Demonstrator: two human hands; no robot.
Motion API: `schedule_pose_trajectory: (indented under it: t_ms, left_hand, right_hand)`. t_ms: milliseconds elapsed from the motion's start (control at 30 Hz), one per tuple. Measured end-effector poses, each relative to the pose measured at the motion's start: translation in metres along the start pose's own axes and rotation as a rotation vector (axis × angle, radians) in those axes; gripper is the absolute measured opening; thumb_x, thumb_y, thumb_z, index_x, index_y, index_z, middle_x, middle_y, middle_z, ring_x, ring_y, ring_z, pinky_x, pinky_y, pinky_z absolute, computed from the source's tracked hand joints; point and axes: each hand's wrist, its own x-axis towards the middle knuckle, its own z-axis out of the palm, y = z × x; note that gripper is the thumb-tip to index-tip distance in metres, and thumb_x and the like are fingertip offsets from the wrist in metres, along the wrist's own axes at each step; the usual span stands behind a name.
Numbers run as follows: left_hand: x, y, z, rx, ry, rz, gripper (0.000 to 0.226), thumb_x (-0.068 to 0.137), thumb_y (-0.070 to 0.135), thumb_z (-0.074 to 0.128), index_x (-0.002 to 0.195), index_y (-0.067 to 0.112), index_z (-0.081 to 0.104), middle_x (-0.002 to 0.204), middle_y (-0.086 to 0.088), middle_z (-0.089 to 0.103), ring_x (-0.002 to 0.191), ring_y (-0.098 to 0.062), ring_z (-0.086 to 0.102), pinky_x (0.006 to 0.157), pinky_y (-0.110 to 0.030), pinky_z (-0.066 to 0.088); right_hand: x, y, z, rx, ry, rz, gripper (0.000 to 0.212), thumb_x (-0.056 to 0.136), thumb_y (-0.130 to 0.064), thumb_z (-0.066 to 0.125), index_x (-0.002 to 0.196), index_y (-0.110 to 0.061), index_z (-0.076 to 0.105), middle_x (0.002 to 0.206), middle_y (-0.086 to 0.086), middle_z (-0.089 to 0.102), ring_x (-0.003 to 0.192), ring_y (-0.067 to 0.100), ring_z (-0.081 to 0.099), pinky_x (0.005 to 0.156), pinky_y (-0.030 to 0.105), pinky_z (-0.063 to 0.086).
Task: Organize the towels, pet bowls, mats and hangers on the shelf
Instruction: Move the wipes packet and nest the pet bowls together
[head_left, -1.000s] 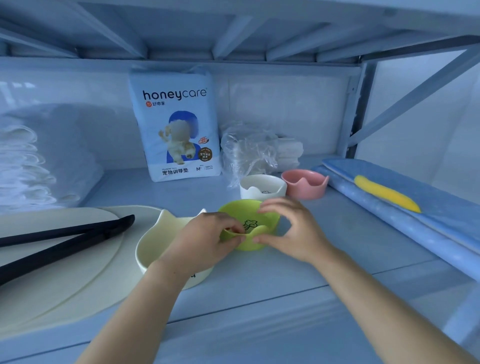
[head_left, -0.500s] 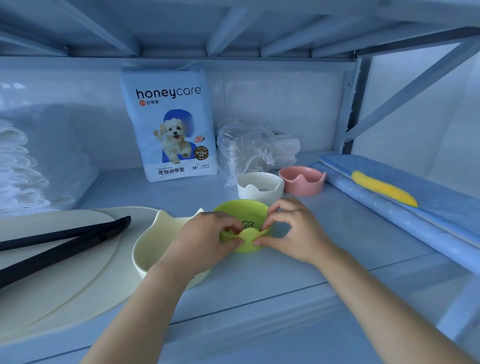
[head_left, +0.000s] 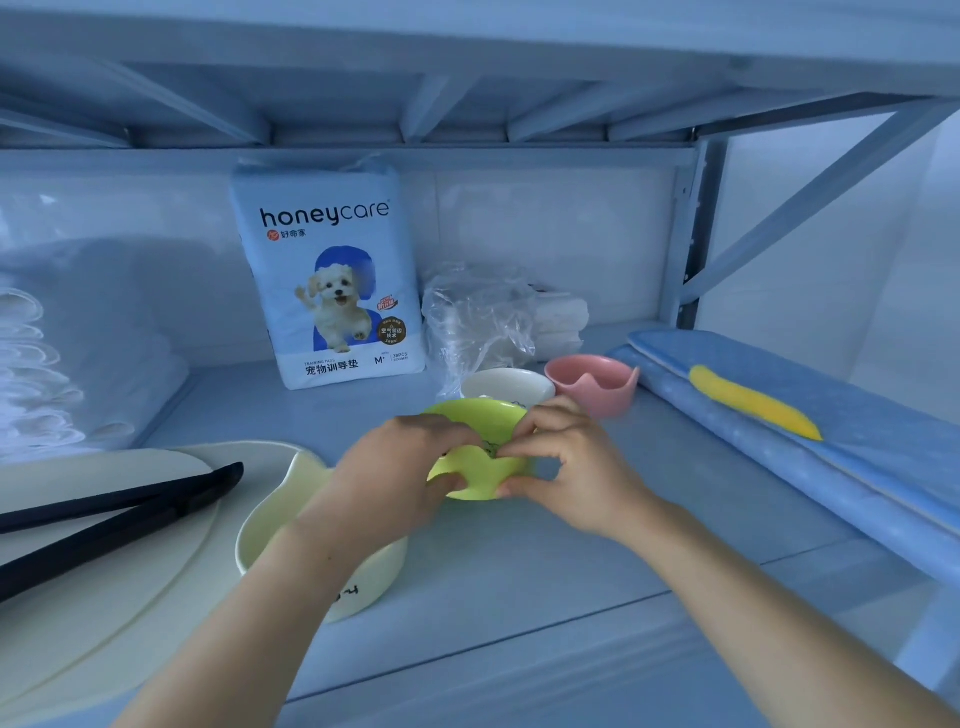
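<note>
- The shelf (head_left: 571, 597) board fills the lower half of the frame.
- White towels (head_left: 78, 353) are stacked at the left edge.
- Cream mats (head_left: 130, 597) lie lower left, with a black hanger (head_left: 119, 509) across them.
- A pack (head_left: 332, 280) stands upper centre-left and reads "honeycare", "TRAINING PADS", "宠物训导垫", "M".
- The cream bowl (head_left: 280, 525), left of centre, has dark writing too hidden to read.
- The green bowl (head_left: 478, 421) is at centre; the left hand (head_left: 384, 478) and right hand (head_left: 576, 467) pinch its near rim, fingers curled.
- The white bowl (head_left: 506, 387) and pink bowl (head_left: 592, 384) sit just behind it.
</note>
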Motion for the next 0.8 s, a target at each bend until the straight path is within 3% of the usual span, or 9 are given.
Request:
schedule_pose_trajectory:
  t_ms: [100,200,367,500,633,800]
  left_hand:
    - [0.016,0.003,-0.014,-0.003,0.136,0.047,0.029,0.079,0.021,0.072,0.106,0.029,0.066,0.097,0.01,0.065,0.087,-0.014,0.059,0.072,-0.03,0.047]
    - [0.041,0.001,-0.019,0.021,0.19,0.085,0.028,0.078,0.018,0.073,0.105,0.023,0.068,0.094,0.004,0.067,0.083,-0.017,0.059,0.069,-0.027,0.042]
    - [0.085,-0.008,-0.012,0.072,0.147,0.082,0.021,0.081,0.02,0.07,0.101,0.019,0.067,0.09,0.001,0.067,0.082,-0.019,0.058,0.067,-0.027,0.04]
    - [0.109,-0.018,0.0,0.111,0.141,0.059,0.02,0.081,0.021,0.069,0.101,0.022,0.066,0.09,0.004,0.065,0.075,-0.013,0.044,0.064,-0.023,0.031]
    - [0.121,-0.025,0.013,0.106,0.091,0.044,0.02,0.081,0.022,0.069,0.101,0.023,0.065,0.093,0.004,0.066,0.082,-0.018,0.056,0.07,-0.028,0.043]
    - [0.133,-0.032,0.024,0.115,0.069,0.033,0.019,0.082,0.019,0.068,0.101,0.021,0.065,0.096,0.003,0.066,0.087,-0.019,0.058,0.072,-0.028,0.044]
  right_hand:
    - [0.022,0.005,-0.014,-0.06,0.076,-0.053,0.031,0.06,-0.026,0.084,0.089,-0.017,0.076,0.082,-0.005,0.062,0.085,0.018,0.046,0.086,0.001,0.023]
    - [0.043,0.017,-0.026,-0.106,0.078,-0.064,0.031,0.063,-0.025,0.084,0.092,-0.018,0.076,0.086,-0.007,0.06,0.089,0.017,0.044,0.083,0.0,0.023]
    - [0.069,0.045,-0.033,-0.181,-0.038,-0.066,0.03,0.072,-0.02,0.078,0.101,-0.016,0.073,0.095,0.0,0.063,0.101,0.026,0.045,0.081,0.011,0.022]
    - [0.076,0.066,-0.031,-0.196,-0.045,-0.055,0.028,0.076,-0.017,0.075,0.104,-0.017,0.072,0.096,0.001,0.063,0.102,0.026,0.046,0.082,0.01,0.022]
    - [0.078,0.085,-0.026,-0.229,-0.059,-0.043,0.027,0.077,-0.021,0.074,0.104,-0.021,0.072,0.096,-0.002,0.063,0.102,0.023,0.046,0.076,0.006,0.02]
    - [0.084,0.1,-0.02,-0.23,-0.096,-0.028,0.028,0.079,-0.024,0.072,0.108,-0.024,0.071,0.096,-0.003,0.061,0.101,0.02,0.043,0.079,0.014,0.026]
